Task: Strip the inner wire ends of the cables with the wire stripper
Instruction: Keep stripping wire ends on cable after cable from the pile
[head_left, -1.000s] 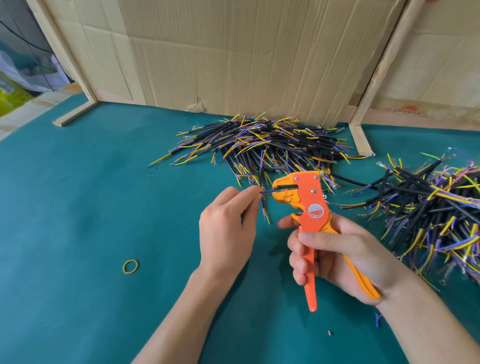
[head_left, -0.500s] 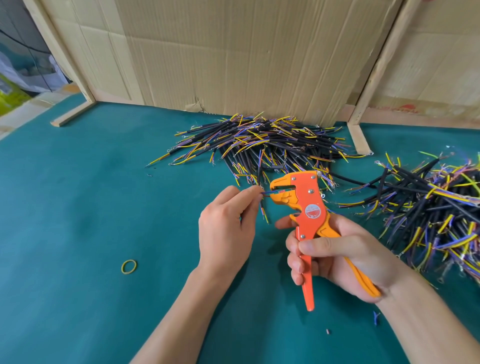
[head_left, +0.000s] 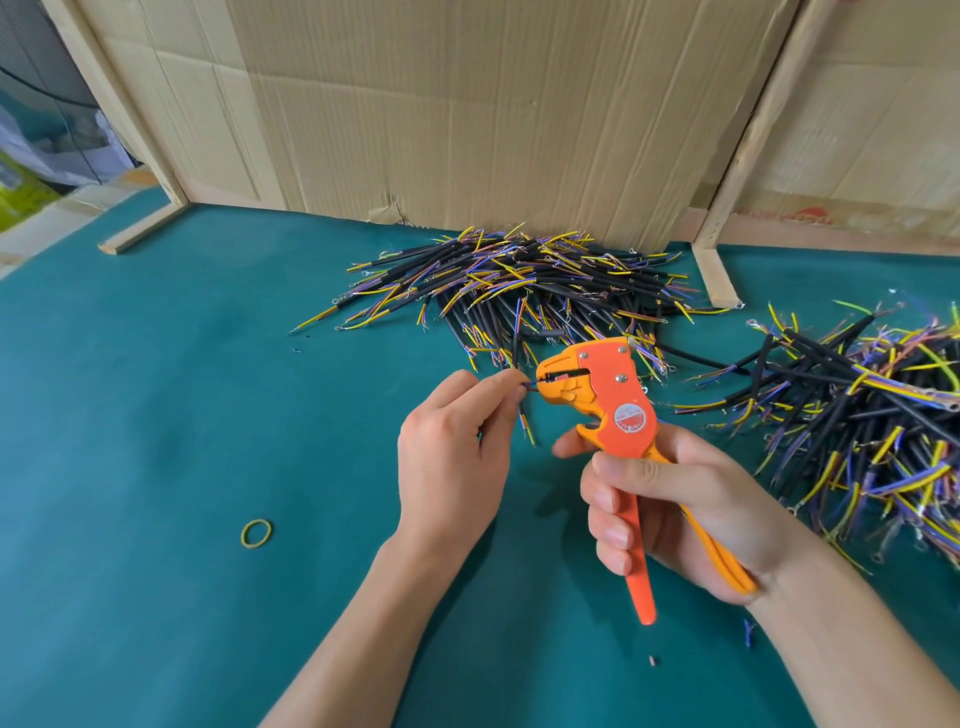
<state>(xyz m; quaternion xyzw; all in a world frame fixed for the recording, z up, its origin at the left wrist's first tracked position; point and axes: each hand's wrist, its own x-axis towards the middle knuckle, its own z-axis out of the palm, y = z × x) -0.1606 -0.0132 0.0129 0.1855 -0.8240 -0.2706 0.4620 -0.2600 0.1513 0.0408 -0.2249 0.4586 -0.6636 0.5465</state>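
From the head view, the left hand (head_left: 452, 457) is pinching a blue inner wire (head_left: 529, 385), feeding its tip into the mouth of the orange wire stripper (head_left: 613, 410). The right hand (head_left: 670, 504) is gripping both handles, fingers (head_left: 608, 530) curled round them. If the wire is sitting too shallow or slips as the handles squeeze, the insulation may stay on. One stripper; two cable piles, one (head_left: 519, 291) at the far edge, one (head_left: 872, 415) at the right edge; one rubber band (head_left: 256, 533) on the green worktop (head_left: 156, 415).
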